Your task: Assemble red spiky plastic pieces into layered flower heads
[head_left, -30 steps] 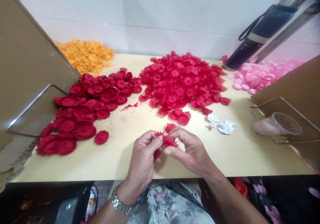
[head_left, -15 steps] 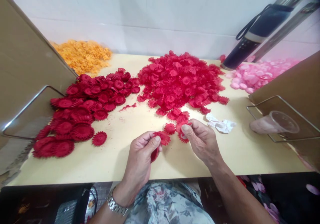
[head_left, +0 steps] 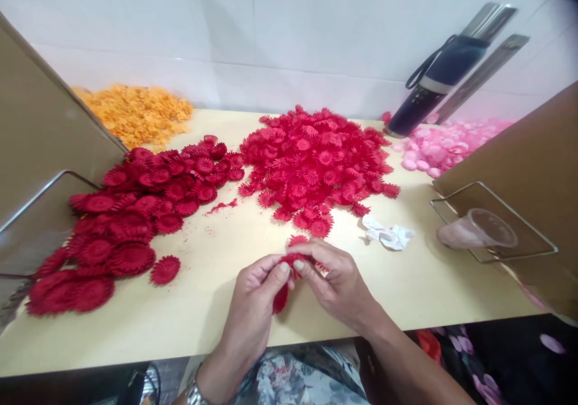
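Observation:
My left hand (head_left: 255, 299) is closed on red fringed flower pieces, pinched between thumb and fingers. A darker red piece (head_left: 280, 299) hangs below its fingertips. Touching the left at the fingertips, my right hand (head_left: 336, 281) is also closed, its thumb and fingers on a red flower piece (head_left: 291, 260) between the two hands. Fingers hide much of what they hold, so how the pieces sit together is unclear. Just beyond lies a big heap of bright red flower pieces (head_left: 311, 164). To the left is a heap of darker red fringed discs (head_left: 135, 218), with a single disc (head_left: 165, 270) beside it.
Orange pieces (head_left: 139, 113) lie at the back left, pink petals (head_left: 451, 143) at the back right. A dark blue bottle (head_left: 438, 86) leans by the wall. Crumpled tissue (head_left: 389, 234) lies right of my hands. Cardboard walls flank the table; a wire holder carries a plastic cup (head_left: 474, 231).
My right hand has come left, bringing its red flower piece against the one in my left hand. My hands were apart before. The camera view has shifted slightly.

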The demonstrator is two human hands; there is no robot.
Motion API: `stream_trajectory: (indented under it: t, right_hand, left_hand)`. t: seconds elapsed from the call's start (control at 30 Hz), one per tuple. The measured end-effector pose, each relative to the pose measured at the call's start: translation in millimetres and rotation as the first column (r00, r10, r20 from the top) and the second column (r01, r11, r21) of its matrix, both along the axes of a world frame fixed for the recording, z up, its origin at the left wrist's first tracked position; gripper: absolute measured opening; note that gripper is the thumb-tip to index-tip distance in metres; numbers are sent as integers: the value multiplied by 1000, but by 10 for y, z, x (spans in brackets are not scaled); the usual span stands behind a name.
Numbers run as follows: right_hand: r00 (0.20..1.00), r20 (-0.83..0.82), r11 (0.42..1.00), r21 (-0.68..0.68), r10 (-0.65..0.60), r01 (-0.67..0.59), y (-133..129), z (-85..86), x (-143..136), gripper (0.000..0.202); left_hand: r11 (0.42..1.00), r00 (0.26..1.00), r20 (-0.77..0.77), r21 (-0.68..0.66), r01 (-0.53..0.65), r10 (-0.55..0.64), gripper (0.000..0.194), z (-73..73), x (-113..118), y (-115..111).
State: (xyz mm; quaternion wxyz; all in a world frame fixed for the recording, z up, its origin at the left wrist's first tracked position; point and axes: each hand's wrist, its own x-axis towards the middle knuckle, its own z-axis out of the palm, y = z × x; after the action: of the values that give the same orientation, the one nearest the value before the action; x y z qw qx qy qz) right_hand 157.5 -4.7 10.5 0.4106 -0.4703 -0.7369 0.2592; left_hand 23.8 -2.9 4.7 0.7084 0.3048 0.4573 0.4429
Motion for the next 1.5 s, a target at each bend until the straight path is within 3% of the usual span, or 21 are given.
stream_trajectory:
  t: [0.13, 0.23, 0.3, 0.4, 0.57, 0.77, 0.97, 1.07, 1.17, 1.33, 1.4, 1.5]
  right_hand:
    - [977, 171, 982, 164, -126, 98, 111, -70, 201, 25]
    - [855, 379, 924, 281, -354, 258, 212, -54, 418, 27]
    - [779, 454, 895, 323, -432, 307, 243, -37, 496, 30]
    - [829, 429, 920, 310, -360, 240, 217, -46, 474, 30]
    - [924, 341, 962, 261, -174, 85, 119, -98, 300, 23]
    - [972, 208, 975, 213, -112, 66, 71, -39, 149, 19]
    - [1000, 0, 999, -36, -29, 29, 58, 78, -123, 17]
    - [995, -102, 969, -246, 12, -37, 66, 88, -270, 17]
    - [968, -248, 895, -421, 41, -146, 63, 42, -370, 19]
    - [873, -485, 789, -518, 47, -331, 36, -35, -436, 19]
    - [855, -517, 783, -512, 48, -354, 28, -39, -450, 19]
    - [897, -440, 837, -479, 30, -263, 16, -41, -467, 19]
  left_hand:
    - [996, 998, 53, -82, -31, 36, 19, 24, -107, -17]
    - [995, 995, 69, -74, -69, 74, 29, 24, -154, -17]
    - [991, 991, 44, -48, -123, 125, 30, 9, -157, -11]
    - [983, 983, 4, -8, -181, 181, 26, -15, -149, 7]
    - [988, 987, -52, 54, -147, 150, 6, -10, -187, 17]
    - [983, 989, -72, 141, -115, 126, 17, -33, -246, -26]
    - [965, 983, -121, 242, -106, 138, 23, -96, -293, -56]
    - [959, 978, -144, 263, -109, 151, 27, -92, -310, -66]
    - [956, 974, -169, 274, -101, 151, 33, -85, -324, -82]
    - [964, 982, -131, 248, -100, 135, 39, -69, -366, -136]
    - [964, 987, -102, 250, -96, 125, 39, -51, -401, -155]
    - [967, 995, -63, 248, -61, 79, 35, -22, -467, -174]
